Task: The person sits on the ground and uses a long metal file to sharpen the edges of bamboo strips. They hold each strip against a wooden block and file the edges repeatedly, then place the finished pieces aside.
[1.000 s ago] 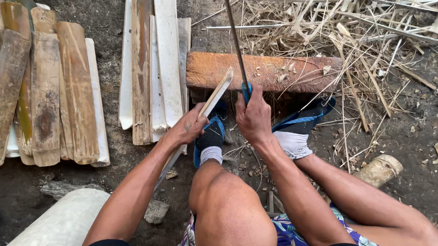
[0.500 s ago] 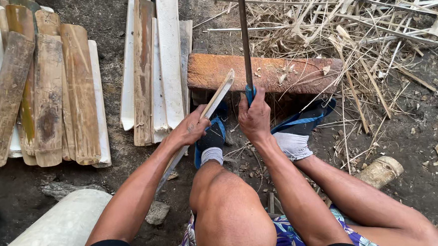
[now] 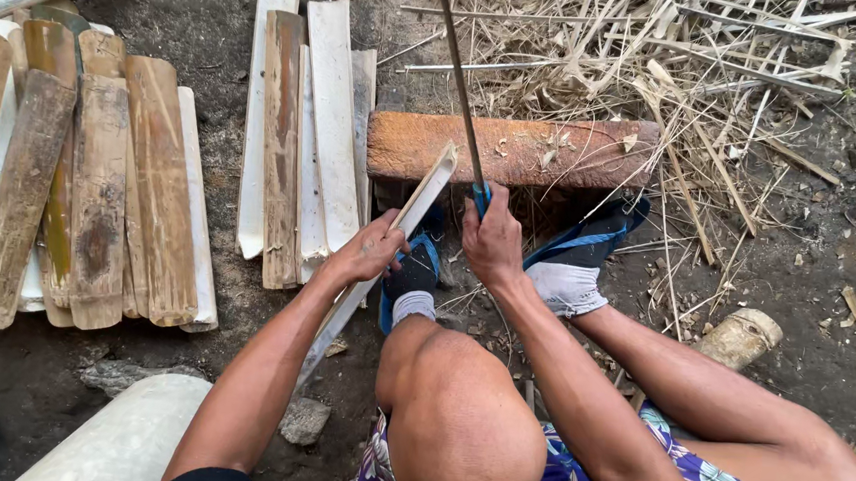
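Observation:
My left hand (image 3: 369,252) grips a pale split bamboo slat (image 3: 421,196) whose upper end leans on the reddish wooden block (image 3: 550,151). My right hand (image 3: 492,239) is closed on the blue handle of a long dark blade (image 3: 456,76) that points up and away, raised just right of the slat's tip. My knee (image 3: 458,418) and my socked feet in blue sandals (image 3: 568,277) sit just below the block.
Two stacks of split bamboo slats lie on the dirt: brown ones (image 3: 89,184) at left, pale ones (image 3: 307,127) beside the block. Dry bamboo shavings (image 3: 671,68) pile up behind and to the right. A cut bamboo stub (image 3: 740,337) and a stone (image 3: 303,419) lie nearby.
The blade has tilted from leaning left toward more upright, and is still lifted over the block. My left hand keeps the slat in the same place.

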